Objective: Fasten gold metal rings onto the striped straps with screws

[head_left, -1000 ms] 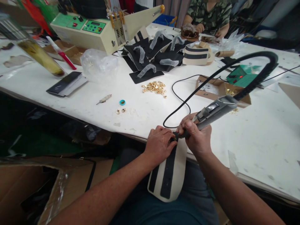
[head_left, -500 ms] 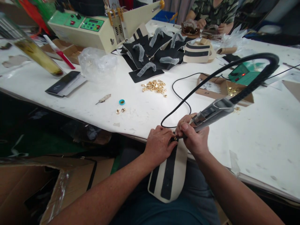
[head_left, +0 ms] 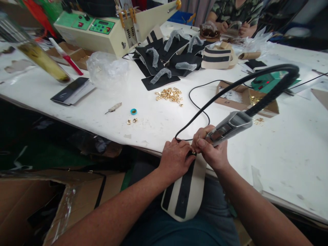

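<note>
Left hand [head_left: 176,158] clamps a cream black-striped flap [head_left: 186,194], right hand [head_left: 212,150] a grey metal tool [head_left: 232,125], far-end work seemingly unfinished.

A white table [head_left: 289,150] is extending beyond the hands [head_left: 176,158]; green floor [head_left: 43,153] is showing left of them; a curtain [head_left: 198,8] is hanging farther beyond.

Left hand [head_left: 176,158] curled, palm down, right hand [head_left: 210,147] gripping, fingers bent, close alongside.
</note>
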Action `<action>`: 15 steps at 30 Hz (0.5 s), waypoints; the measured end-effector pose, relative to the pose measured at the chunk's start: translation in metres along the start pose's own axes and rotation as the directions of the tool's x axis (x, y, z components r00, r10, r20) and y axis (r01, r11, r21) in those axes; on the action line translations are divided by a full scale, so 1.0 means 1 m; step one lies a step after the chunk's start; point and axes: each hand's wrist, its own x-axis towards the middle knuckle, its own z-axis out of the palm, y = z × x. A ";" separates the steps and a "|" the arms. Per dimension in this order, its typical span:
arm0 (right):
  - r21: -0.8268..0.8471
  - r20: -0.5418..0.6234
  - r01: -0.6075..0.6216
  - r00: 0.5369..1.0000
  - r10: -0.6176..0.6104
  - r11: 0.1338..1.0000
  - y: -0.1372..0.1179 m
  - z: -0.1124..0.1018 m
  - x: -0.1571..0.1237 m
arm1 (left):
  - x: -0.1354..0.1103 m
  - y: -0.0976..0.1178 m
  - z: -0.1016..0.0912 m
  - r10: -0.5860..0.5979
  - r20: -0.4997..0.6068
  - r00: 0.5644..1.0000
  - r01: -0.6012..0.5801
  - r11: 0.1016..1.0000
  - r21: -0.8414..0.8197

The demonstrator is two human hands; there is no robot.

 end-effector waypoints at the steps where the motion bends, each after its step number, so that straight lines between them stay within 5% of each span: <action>1: 0.002 0.001 0.001 1.000 -0.001 1.000 0.001 -0.001 0.000 | 0.000 0.000 0.000 -0.001 0.001 1.000 0.001 1.000 0.004; 15: 0.116 0.022 0.090 0.995 -0.093 0.989 0.006 -0.005 -0.001 | 0.004 0.006 -0.006 -0.041 0.055 0.998 0.040 0.999 0.028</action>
